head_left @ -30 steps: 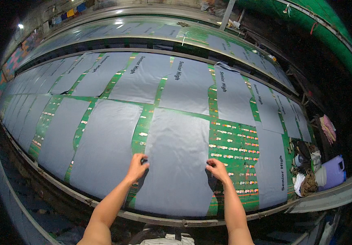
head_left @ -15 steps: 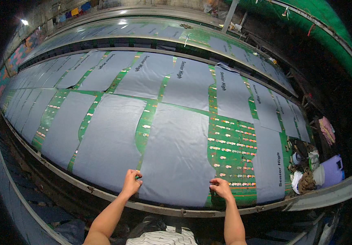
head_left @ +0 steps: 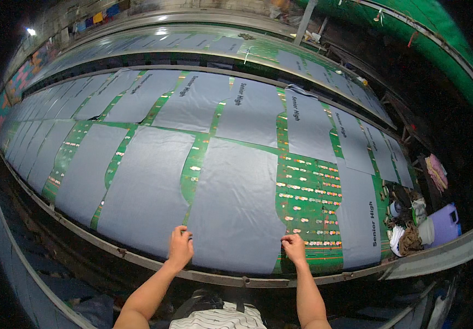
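Both hands are down at the near edge of the grey fabric panel now; a second ago they were flat and further up on the cloth, so they've slid back toward the body. Left hand is curled, fingers pinching the panel's lower left edge; right hand is closed too, pinching the lower right edge next to the bare green patch with rows of small marks. The panel lies flat on the long green table, close to its metal rim, between a grey neighbour panel and that patch; camera view has shifted lower, and a striped shirt shows at the bottom.
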Tool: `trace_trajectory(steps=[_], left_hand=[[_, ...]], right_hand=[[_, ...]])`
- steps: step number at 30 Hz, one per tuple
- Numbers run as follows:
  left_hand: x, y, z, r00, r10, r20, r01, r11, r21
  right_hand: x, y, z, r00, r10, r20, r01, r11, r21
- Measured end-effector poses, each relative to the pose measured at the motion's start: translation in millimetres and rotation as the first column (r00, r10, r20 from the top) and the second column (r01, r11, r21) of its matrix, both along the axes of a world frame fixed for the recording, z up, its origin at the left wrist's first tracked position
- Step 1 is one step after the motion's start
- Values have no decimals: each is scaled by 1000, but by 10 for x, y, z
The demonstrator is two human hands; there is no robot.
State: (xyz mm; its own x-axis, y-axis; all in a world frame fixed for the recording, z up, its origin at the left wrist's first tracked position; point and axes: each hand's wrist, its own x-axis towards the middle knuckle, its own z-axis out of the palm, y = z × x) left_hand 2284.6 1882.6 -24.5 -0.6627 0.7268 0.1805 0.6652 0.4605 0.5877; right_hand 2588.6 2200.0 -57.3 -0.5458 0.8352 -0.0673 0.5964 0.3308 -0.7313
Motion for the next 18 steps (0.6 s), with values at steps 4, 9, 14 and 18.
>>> trace_trajectory(steps=[4, 9, 14, 18], left_hand=[[180, 153, -172, 954, -290, -72, 285, 956, -69], [377, 580, -96, 829, -527, -187, 482, 843, -238], [376, 840, -154, 749, -622, -229, 530, 770, -355], [405, 912, -231, 772, -579, -262, 498, 807, -317]], right_hand=[[-423, -452, 116, 999, 41, -21, -32, 938, 345], [-820, -875, 266, 976, 175, 128, -214, 882, 420], [-1027, -905, 245, 917, 365, 160, -394, 772, 499], [-1129, -918, 176, 844, 437, 311, -536, 706, 462]])
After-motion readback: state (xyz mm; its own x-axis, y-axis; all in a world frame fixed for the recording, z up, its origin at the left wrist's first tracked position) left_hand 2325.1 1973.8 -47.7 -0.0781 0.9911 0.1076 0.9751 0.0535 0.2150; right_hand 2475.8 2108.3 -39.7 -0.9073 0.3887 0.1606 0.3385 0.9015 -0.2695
